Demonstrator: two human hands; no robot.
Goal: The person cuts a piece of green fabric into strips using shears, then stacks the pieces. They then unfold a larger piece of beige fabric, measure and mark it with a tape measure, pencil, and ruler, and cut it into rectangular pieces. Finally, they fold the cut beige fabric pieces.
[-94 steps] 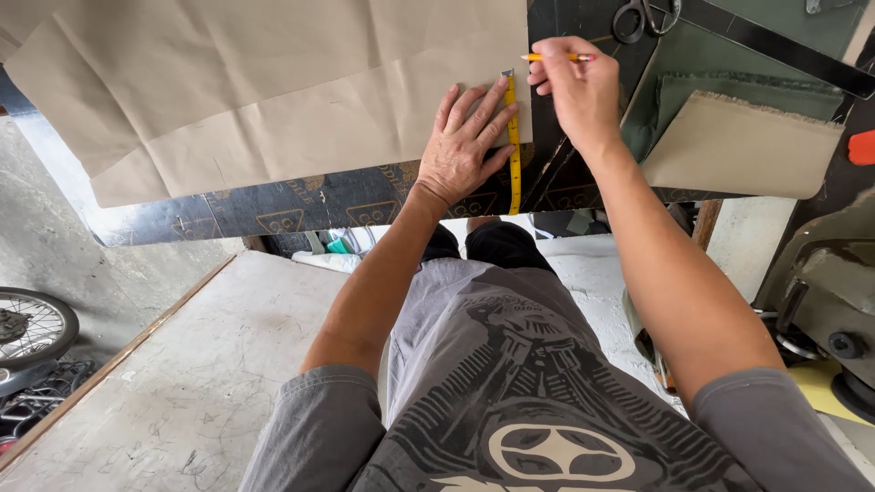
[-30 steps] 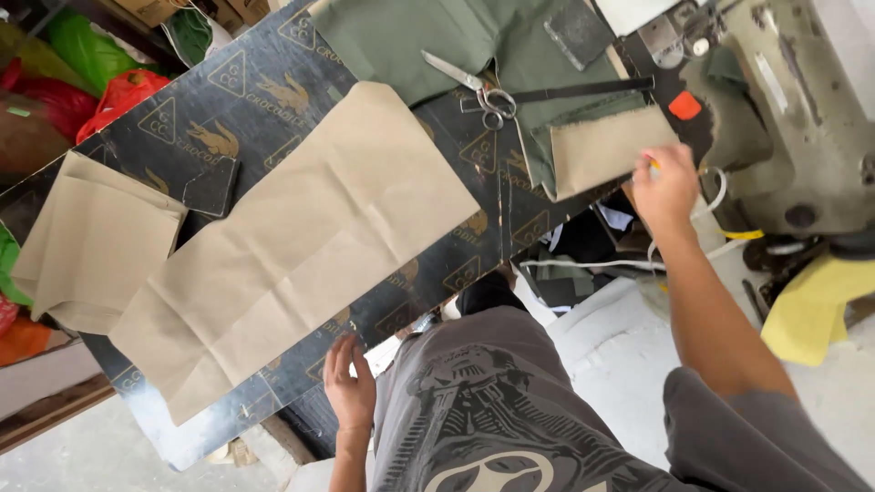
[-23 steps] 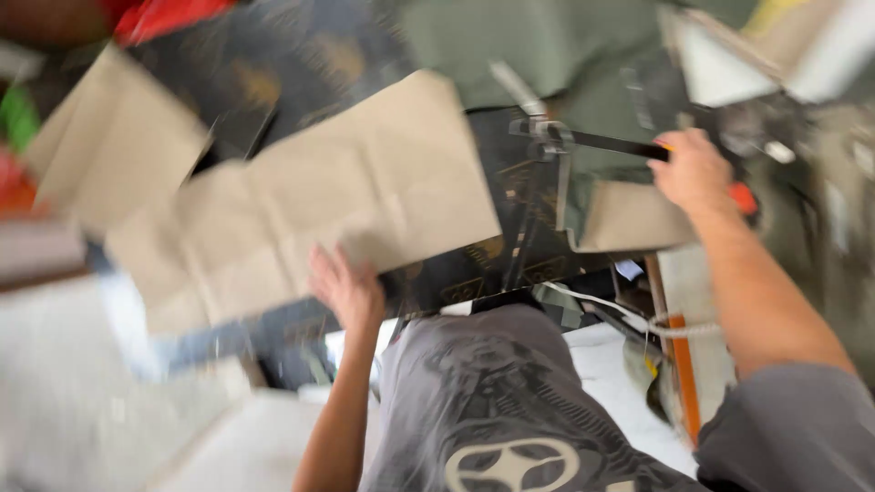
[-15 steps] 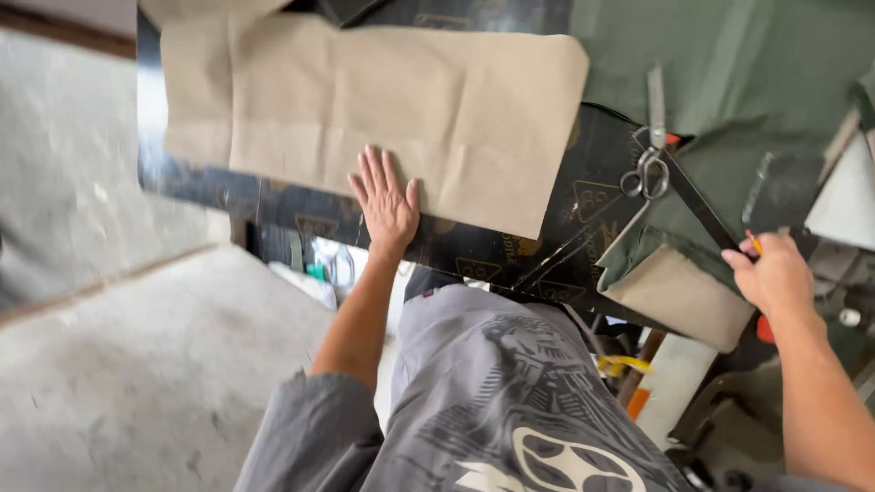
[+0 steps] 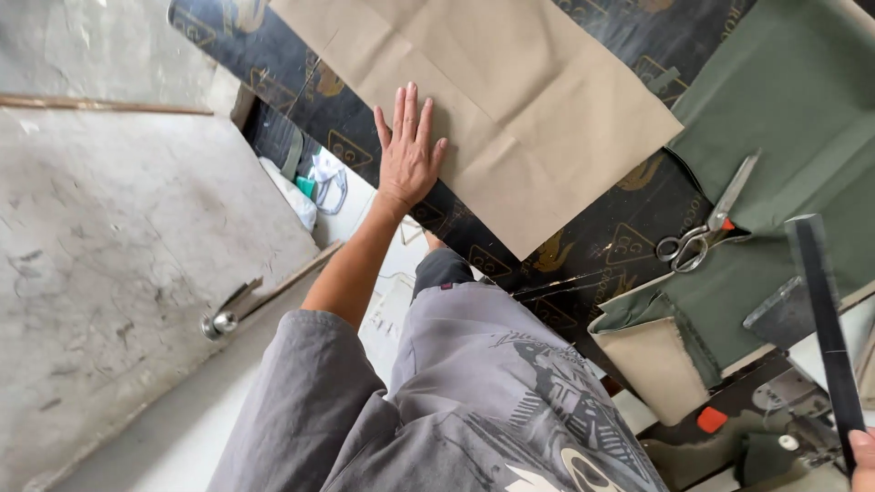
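Our left hand (image 5: 407, 155) lies flat on the tan cloth (image 5: 510, 109), fingers spread and pressing down, gripping nothing. The palm sits at the cloth's near edge, heel over the black table (image 5: 583, 251), fingertips on the fabric. Half a second ago this hand lay nearer the cloth's middle edge; now it rests by the cloth's left side, and the view has swung so the cloth runs up and away from us.

Our right hand (image 5: 861, 460) shows only as a sliver at the bottom right corner, well apart from the cloth. It touches the end of a long black ruler (image 5: 825, 328); we cannot tell how its fingers are set. Earlier that hand was in full view beside the ruler.

Right of the cloth's pointed corner lie scissors (image 5: 706, 232), partly on green fabric (image 5: 784, 137), close to the cloth but apart from it. Between cloth and scissors a strip of bare table shows. Below the scissors a small tan piece (image 5: 652, 360) hangs at the table's edge. Left of the cloth the table ends over grey floor (image 5: 118, 255).
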